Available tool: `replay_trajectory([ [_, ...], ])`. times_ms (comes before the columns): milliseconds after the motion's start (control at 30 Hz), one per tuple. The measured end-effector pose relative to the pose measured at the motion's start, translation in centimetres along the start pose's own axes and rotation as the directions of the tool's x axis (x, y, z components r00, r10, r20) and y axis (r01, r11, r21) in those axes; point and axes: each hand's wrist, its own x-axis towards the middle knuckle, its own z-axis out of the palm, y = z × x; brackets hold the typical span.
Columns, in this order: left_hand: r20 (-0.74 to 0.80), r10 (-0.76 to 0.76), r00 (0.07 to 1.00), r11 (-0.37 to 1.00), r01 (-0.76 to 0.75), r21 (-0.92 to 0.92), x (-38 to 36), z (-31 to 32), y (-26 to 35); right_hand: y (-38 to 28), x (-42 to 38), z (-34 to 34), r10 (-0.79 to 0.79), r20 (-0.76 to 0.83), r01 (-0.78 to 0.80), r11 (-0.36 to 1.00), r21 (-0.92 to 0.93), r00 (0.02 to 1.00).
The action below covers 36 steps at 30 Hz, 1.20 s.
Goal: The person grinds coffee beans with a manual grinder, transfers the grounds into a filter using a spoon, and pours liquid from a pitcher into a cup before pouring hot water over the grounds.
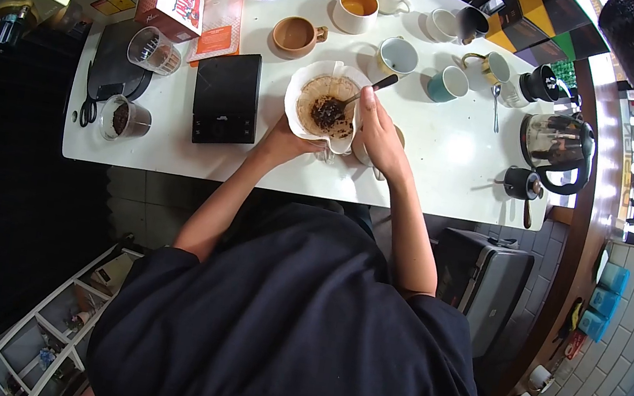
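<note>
A white paper coffee filter (298, 89), set in a dripper, stands near the table's front edge with dark wet coffee grounds (329, 114) in it. My left hand (290, 141) is closed around the dripper's lower left side; some fingers are hidden beneath it. With its dark handle pointing up and right, a spoon (386, 83) leans into the grounds, pinched by my right hand (378, 132). Partly covered by that hand is a pale cup (360, 152). To the left lies a black scale (225, 98).
Several mugs, including a brown cup (293, 36) and a teal cup (448, 85), stand behind the filter. A glass coffee pot (543, 142) and small black pot (520, 182) are right. Left are a glass of grounds (125, 120), a clear glass (154, 51) and a box (172, 4).
</note>
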Motion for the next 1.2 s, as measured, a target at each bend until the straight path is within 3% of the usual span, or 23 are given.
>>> replay_trajectory([
  [67, -0.022, -0.013, 1.0, 1.0, 0.012, -0.023, 0.0, 0.1, -0.1, -0.6, -0.3, -0.1, -0.029, 0.006, 0.029, 0.997, 0.07, 1.0],
  [200, -0.039, -0.016, 0.999, 0.997, 0.013, -0.07, 0.0, 0.1, 0.0, -0.3, -1.2, -0.1, -0.148, -0.059, 0.149, 0.989, 0.014, 0.987],
  [267, -0.037, -0.014, 0.999, 0.996, 0.011, -0.091, 0.1, 0.0, -0.1, -1.6, -3.4, -0.3, -0.198, -0.172, 0.217, 0.971, 0.097, 0.965],
  [300, -0.031, 0.0, 1.0, 0.999, -0.001, -0.04, 0.1, 0.0, -0.3, -1.7, -4.2, -0.9, -0.141, -0.167, 0.168, 0.973, 0.158, 0.976],
  [333, -0.025, 0.012, 1.0, 1.0, -0.012, 0.011, 0.1, -0.1, -0.5, -1.1, -4.9, -0.7, -0.203, -0.294, 0.238, 0.968, 0.086, 0.934],
  [500, 0.008, -0.013, 1.0, 1.0, 0.013, 0.014, -0.1, -0.4, 0.2, -0.3, -7.5, 0.0, -0.188, -0.152, 0.2, 0.978, 0.066, 0.97],
  [567, 0.019, -0.022, 1.0, 1.0, 0.022, 0.016, -0.1, -0.2, -0.3, 0.0, -7.4, 1.0, -0.21, -0.142, 0.215, 0.976, 0.021, 0.967],
  [633, -0.039, -0.085, 0.996, 0.992, 0.081, -0.097, 0.0, 0.3, -1.4, 0.4, -6.9, 1.6, -0.215, -0.142, 0.217, 0.976, 0.001, 0.966],
  [767, -0.047, -0.045, 0.998, 0.992, 0.039, -0.123, -0.2, 0.4, -1.0, 0.8, -6.3, 2.4, -0.27, -0.168, 0.281, 0.959, 0.044, 0.948],
  [933, -0.038, -0.007, 0.999, 1.0, 0.007, 0.009, -0.1, 0.3, 0.3, 0.7, -6.1, 2.0, -0.23, -0.17, 0.251, 0.961, 0.114, 0.958],
  [1000, -0.026, -0.043, 0.999, 0.999, 0.043, -0.017, 0.0, 0.2, 0.8, 1.9, -5.4, 1.9, -0.303, -0.219, 0.331, 0.938, 0.1, 0.927],
  [1067, -0.013, -0.076, 0.997, 0.996, 0.076, -0.041, 0.2, 0.1, 0.8, 2.2, -5.2, 1.7, -0.229, -0.224, 0.269, 0.949, 0.167, 0.947],
  [1133, 0.011, 0.053, 0.999, 0.985, -0.054, 0.163, 0.5, 0.0, 0.6, 2.1, -5.1, 1.2, -0.239, -0.219, 0.279, 0.944, 0.178, 0.946],
  [1200, -0.031, 0.095, 0.995, 0.978, -0.087, 0.19, 0.6, 0.0, 0.2, 0.7, -5.3, 0.7, -0.244, -0.239, 0.289, 0.941, 0.176, 0.94],
])
